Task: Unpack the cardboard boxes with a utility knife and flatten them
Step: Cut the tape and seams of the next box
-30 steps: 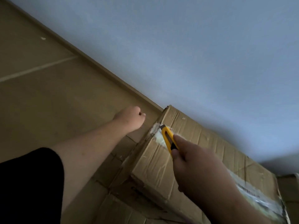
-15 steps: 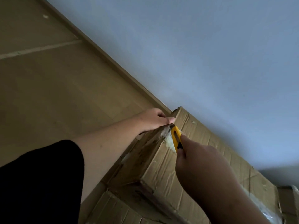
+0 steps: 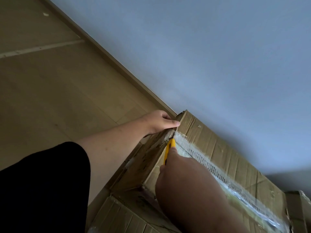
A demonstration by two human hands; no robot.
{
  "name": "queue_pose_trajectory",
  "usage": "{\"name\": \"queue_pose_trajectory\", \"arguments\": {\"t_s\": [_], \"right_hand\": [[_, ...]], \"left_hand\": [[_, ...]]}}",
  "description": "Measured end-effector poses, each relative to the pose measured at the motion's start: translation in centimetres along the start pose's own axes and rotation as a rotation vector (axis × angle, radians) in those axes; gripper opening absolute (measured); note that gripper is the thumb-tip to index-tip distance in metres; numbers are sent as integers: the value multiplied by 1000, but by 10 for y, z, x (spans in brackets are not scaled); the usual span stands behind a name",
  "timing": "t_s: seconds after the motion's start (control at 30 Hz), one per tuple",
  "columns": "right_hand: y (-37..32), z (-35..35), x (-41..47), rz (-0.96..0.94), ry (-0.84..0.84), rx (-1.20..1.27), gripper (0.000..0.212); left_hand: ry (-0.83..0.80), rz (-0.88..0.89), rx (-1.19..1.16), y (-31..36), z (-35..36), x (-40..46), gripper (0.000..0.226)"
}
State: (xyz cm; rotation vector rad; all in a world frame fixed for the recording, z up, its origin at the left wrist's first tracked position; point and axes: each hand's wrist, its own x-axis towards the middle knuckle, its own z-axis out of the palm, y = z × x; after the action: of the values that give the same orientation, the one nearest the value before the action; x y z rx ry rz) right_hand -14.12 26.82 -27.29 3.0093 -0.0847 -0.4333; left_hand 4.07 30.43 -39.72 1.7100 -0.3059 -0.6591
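Left hand (image 3: 159, 121) off the floor side now, up at the far corner of the cardboard box (image 3: 227, 158), fingers curled over its top edge. Yellow utility knife (image 3: 169, 151) swung round too: was lying across the box's taped top, now tip sits right at the end edge under that corner, right hand (image 3: 185, 185) tucked closer behind it.
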Motion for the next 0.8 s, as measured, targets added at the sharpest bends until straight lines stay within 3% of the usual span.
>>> {"name": "queue_pose_trajectory", "arguments": {"t_s": [0.07, 0.2, 0.37, 0.57, 0.67, 0.8], "right_hand": [[-6, -1, -8, 43, -19, 64, 44], [-12, -8, -21, 103, -89, 83, 44], [-3, -24, -40, 134, -238, 177, 61], [62, -15, -51, 252, -24, 192, 47], [92, -1, -39, 243, 144, 203, 34], [110, 9, -22, 189, 206, 219, 36]], "left_hand": [[-6, -14, -18, 0, 0, -1, 57], [-31, -34, -40, -1, 0, -2, 39], [-10, -15, 19, 7, 1, -8, 33], [-42, -50, -32, 16, 2, -11, 38], [-27, -55, 5, 14, 3, -10, 49], [-54, -89, -38, 10, 7, -7, 67]]}}
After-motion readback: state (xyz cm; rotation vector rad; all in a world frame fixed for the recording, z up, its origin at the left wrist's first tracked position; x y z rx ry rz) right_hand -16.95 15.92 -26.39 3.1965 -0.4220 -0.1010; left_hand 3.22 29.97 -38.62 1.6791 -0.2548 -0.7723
